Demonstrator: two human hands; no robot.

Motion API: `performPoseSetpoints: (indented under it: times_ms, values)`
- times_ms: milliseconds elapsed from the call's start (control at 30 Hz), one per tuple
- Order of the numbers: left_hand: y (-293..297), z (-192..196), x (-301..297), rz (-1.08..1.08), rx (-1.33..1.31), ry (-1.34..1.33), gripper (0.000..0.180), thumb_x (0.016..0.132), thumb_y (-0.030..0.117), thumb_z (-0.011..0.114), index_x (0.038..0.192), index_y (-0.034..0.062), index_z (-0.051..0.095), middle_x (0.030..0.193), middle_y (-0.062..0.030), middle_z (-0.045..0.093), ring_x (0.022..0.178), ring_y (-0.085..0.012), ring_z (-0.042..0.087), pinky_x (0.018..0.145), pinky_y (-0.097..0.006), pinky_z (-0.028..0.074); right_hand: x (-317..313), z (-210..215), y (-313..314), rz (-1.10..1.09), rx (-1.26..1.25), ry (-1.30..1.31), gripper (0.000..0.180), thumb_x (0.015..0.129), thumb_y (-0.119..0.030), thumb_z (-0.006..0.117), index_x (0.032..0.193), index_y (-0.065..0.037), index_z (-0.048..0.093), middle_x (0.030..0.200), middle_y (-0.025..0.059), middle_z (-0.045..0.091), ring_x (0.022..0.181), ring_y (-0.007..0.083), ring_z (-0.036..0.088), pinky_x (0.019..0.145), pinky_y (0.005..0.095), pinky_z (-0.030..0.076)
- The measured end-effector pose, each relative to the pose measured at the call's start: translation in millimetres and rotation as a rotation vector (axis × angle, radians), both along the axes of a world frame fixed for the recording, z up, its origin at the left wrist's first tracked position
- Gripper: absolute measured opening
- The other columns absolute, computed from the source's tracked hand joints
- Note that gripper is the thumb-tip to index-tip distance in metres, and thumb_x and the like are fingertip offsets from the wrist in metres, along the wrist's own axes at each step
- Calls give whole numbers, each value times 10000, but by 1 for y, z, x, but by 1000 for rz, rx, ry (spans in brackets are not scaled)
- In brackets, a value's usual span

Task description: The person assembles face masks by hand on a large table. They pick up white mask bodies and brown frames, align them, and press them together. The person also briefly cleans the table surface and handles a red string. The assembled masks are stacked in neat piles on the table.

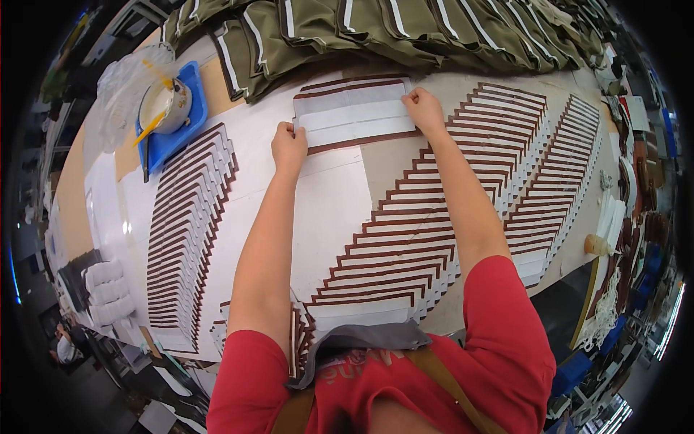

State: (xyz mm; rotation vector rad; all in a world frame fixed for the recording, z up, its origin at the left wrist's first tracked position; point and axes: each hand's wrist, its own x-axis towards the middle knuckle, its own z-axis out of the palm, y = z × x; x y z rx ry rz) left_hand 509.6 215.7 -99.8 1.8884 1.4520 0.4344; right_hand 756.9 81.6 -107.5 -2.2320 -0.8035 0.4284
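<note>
Workshop counter (332, 217) crowded with fanned strips. My left hand (288, 147) pinches the white brown-edged panel (354, 110) at its near-left corner, right hand (424, 110) presses its right edge flat. Uneven pull may skew it; glue bowl (166, 105) sits left of my fingers.

both hands (289, 145) (425, 108) press a white strip (354, 116).

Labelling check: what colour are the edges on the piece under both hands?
Brown edges on the white piece; head view.
</note>
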Motion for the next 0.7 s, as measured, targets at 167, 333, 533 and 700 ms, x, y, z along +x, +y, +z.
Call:
performPoseSetpoints:
  times_ms: [167, 333, 533, 700]
  values:
    - [2, 6, 0, -34, 41, 45, 182, 777, 200, 555, 817, 27, 517, 729, -109, 577, 701, -260, 562, 633, -354, 432, 5, -3, 2, -1, -14, 17, 217, 717, -246, 583, 735, -30, 563, 703, 134, 603, 707, 318, 570, 646, 388, 445]
    - [3, 9, 0, -60, 40, 143, 194, 775, 210, 565, 842, 36, 511, 768, -111, 575, 713, -273, 562, 642, -370, 436, 10, 0, 1, 13, -34, 99, 238, 681, -257, 629, 710, -31, 557, 673, 117, 596, 659, 276, 566, 630, 359, 443]
    - [-2, 14, 5, -88, 345, 242, 278, 744, 180, 587, 979, 63, 496, 1008, -102, 515, 924, -267, 510, 744, -397, 407, 34, 3, 4, 134, -116, 185, 304, 607, -269, 716, 679, -26, 548, 623, 91, 573, 585, 193, 534, 571, 319, 432]
    - [-28, 16, 23, -556, 540, 97, 315, 757, 175, 568, 1062, 125, 509, 1147, -67, 476, 1110, -263, 413, 903, -463, 313, 41, -2, 8, 148, -172, 190, 312, 599, -264, 726, 690, -20, 555, 638, 99, 583, 576, 202, 534, 570, 325, 433]
